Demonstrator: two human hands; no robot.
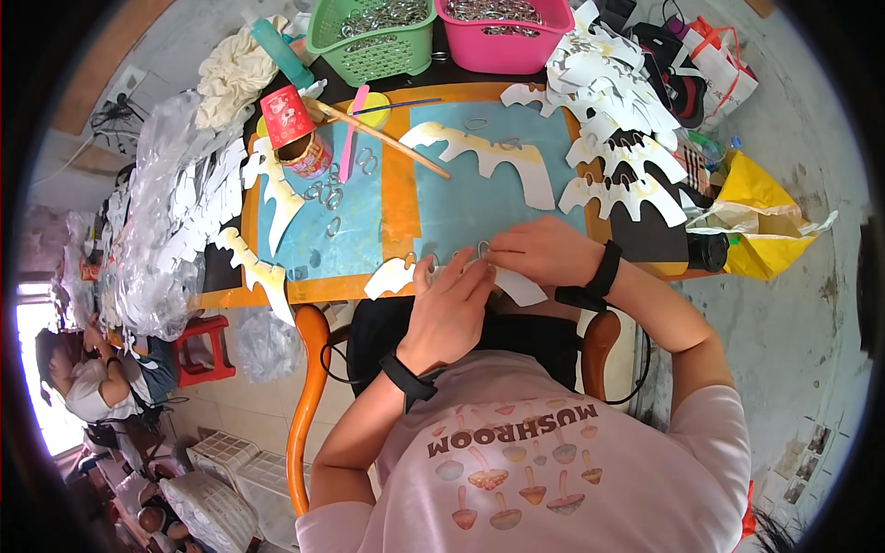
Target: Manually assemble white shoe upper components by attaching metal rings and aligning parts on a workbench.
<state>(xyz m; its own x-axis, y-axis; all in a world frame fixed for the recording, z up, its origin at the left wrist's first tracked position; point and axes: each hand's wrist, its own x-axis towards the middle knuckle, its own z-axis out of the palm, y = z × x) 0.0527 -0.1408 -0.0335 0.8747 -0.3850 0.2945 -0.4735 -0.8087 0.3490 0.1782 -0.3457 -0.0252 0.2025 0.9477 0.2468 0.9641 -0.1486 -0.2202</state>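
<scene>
At the table's front edge lies a white scalloped cut-out piece (391, 278), partly hidden under my hands. My left hand (449, 311) is closed on its middle, the bent fingers pressing against it. Fingers pinched together, my right hand (546, 252) meets the left fingertips from the right. A small metal ring (482, 249) stands up between the two hands at the right fingertips. Another ring (410, 260) shows by the piece's left part. Farther up the blue mat, a similar cut-out with yellowish smears (530, 175) lies with loose rings beside it.
Green (373, 60) and pink (507, 51) baskets of metal rings stand at the back. A red paper cup (286, 115), pink stick (348, 147) and wooden stick (396, 143) are left of centre. Cut-outs pile up at right (608, 78). Another person (101, 378) sits far left.
</scene>
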